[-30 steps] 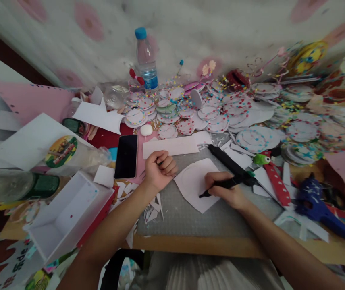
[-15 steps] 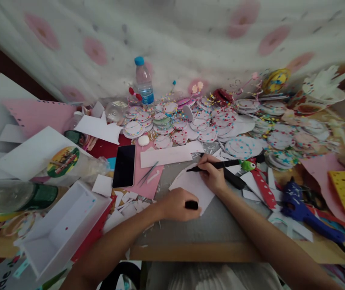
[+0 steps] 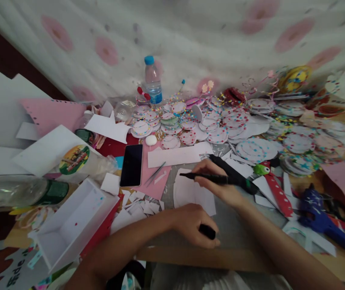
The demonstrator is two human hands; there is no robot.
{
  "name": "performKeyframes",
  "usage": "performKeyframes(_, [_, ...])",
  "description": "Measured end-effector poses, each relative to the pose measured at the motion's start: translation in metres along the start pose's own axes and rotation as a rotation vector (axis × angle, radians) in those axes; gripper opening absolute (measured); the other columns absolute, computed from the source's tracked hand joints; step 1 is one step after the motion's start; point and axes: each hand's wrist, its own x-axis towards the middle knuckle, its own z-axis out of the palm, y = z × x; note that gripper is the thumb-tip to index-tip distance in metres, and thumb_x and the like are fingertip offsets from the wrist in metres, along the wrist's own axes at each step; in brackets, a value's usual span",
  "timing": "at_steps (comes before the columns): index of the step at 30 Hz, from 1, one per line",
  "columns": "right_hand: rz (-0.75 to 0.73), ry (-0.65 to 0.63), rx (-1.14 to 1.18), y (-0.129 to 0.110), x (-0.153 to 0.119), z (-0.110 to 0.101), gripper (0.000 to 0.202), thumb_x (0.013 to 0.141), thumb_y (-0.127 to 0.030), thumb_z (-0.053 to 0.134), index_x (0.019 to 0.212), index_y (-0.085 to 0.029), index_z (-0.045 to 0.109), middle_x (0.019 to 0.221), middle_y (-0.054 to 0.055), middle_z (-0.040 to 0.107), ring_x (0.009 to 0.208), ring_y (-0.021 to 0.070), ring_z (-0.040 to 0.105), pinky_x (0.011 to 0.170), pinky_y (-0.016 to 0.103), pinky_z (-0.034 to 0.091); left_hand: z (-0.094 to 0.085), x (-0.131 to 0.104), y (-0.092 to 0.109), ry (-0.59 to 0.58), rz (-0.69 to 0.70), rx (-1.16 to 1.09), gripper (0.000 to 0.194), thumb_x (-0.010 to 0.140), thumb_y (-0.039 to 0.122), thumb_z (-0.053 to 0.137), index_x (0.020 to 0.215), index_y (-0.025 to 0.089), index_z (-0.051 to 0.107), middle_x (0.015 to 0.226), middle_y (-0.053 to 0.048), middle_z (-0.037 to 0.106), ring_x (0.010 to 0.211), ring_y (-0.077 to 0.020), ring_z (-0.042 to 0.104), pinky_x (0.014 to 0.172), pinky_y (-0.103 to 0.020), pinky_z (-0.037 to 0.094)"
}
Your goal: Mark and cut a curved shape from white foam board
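A black marker [image 3: 208,177] is gripped in my right hand [image 3: 217,187], its dark tip pointing left above a white piece of paper [image 3: 192,193] with a curved left edge. My left hand [image 3: 195,227] is curled around a black marker cap [image 3: 207,231] near the table's front edge, just below the paper. Close behind my right hand lies a thicker black pen-like tool [image 3: 235,176]. A long pale paper strip [image 3: 175,156] rests above the paper. Whether the marker tip touches the paper I cannot tell.
Decorated paper discs [image 3: 208,125] pile across the back beside a water bottle [image 3: 153,82]. On the left are a phone [image 3: 131,165], tweezers [image 3: 155,174], paper scraps [image 3: 133,206] and a white box [image 3: 72,223]. A blue glue gun [image 3: 320,215] lies at right.
The view has shifted, so most things appear farther right. My left hand has drawn nearer the front edge with the cap. The marker tip has moved left, and the paper has turned.
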Motion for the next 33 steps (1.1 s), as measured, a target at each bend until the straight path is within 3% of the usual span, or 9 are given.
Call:
performKeyframes(3, [-0.036, 0.102, -0.187, 0.001, -0.032, 0.002, 0.014, 0.082, -0.029, 0.062, 0.093, -0.023, 0.056, 0.085, 0.003, 0.06, 0.075, 0.0163, 0.056, 0.064, 0.028, 0.044, 0.003, -0.001, -0.003, 0.005, 0.027, 0.041, 0.033, 0.074, 0.027, 0.063, 0.052, 0.02, 0.039, 0.045, 0.008, 0.033, 0.045, -0.007, 0.032, 0.047, -0.019, 0.03])
performKeyframes(6, [-0.022, 0.161, -0.248, 0.017, -0.047, 0.01, 0.011, 0.084, -0.029, 0.061, 0.088, -0.024, 0.052, 0.079, 0.001, 0.056, 0.069, 0.0158, 0.053, 0.059, 0.028, 0.043, 0.006, -0.001, -0.005, 0.033, 0.061, 0.08, 0.034, 0.074, 0.026, 0.06, 0.051, 0.02, 0.037, 0.045, 0.008, 0.034, 0.044, -0.0075, 0.033, 0.047, -0.021, 0.03])
performKeyframes(10, [-0.056, 0.105, -0.39, 0.033, -0.045, 0.017, 0.01, 0.084, -0.03, 0.062, 0.085, -0.024, 0.055, 0.076, 0.001, 0.058, 0.069, 0.0161, 0.053, 0.061, 0.029, 0.042, 0.009, -0.002, -0.006, 0.033, 0.116, 0.078, 0.032, 0.074, 0.024, 0.06, 0.051, 0.02, 0.039, 0.044, 0.008, 0.036, 0.042, -0.0076, 0.035, 0.045, -0.022, 0.03])
performKeyframes(16, [-0.125, -0.004, -0.508, 0.034, -0.042, 0.017, 0.005, 0.087, -0.027, 0.059, 0.087, -0.024, 0.055, 0.078, 0.001, 0.058, 0.071, 0.0161, 0.054, 0.063, 0.03, 0.043, 0.009, -0.003, -0.006, 0.012, 0.123, 0.022, 0.032, 0.071, 0.018, 0.062, 0.049, 0.02, 0.039, 0.043, 0.009, 0.037, 0.041, -0.0062, 0.036, 0.044, -0.022, 0.03])
performKeyframes(22, [-0.196, 0.089, -0.583, 0.036, -0.043, 0.018, 0.006, 0.087, -0.02, 0.057, 0.09, -0.024, 0.053, 0.078, 0.001, 0.057, 0.071, 0.0157, 0.055, 0.064, 0.029, 0.045, 0.009, -0.002, -0.007, 0.013, 0.111, 0.068, 0.033, 0.071, 0.019, 0.063, 0.048, 0.02, 0.039, 0.043, 0.009, 0.036, 0.042, -0.007, 0.034, 0.045, -0.023, 0.029])
performKeyframes(27, [-0.266, 0.074, -0.607, 0.034, -0.042, 0.02, 0.009, 0.085, -0.018, 0.058, 0.089, -0.024, 0.053, 0.077, 0.001, 0.057, 0.071, 0.0158, 0.056, 0.063, 0.029, 0.046, 0.007, -0.002, -0.005, -0.007, 0.103, 0.082, 0.03, 0.071, 0.02, 0.061, 0.05, 0.019, 0.04, 0.045, 0.009, 0.037, 0.043, -0.0058, 0.036, 0.045, -0.021, 0.03])
performKeyframes(33, [-0.299, 0.201, -0.656, 0.033, -0.042, 0.022, 0.012, 0.086, -0.014, 0.055, 0.084, -0.024, 0.047, 0.072, 0.0, 0.052, 0.065, 0.0152, 0.052, 0.059, 0.028, 0.043, 0.007, -0.001, -0.008, 0.024, 0.12, 0.145, 0.031, 0.072, 0.025, 0.061, 0.05, 0.019, 0.04, 0.044, 0.009, 0.035, 0.043, -0.0063, 0.033, 0.045, -0.022, 0.029])
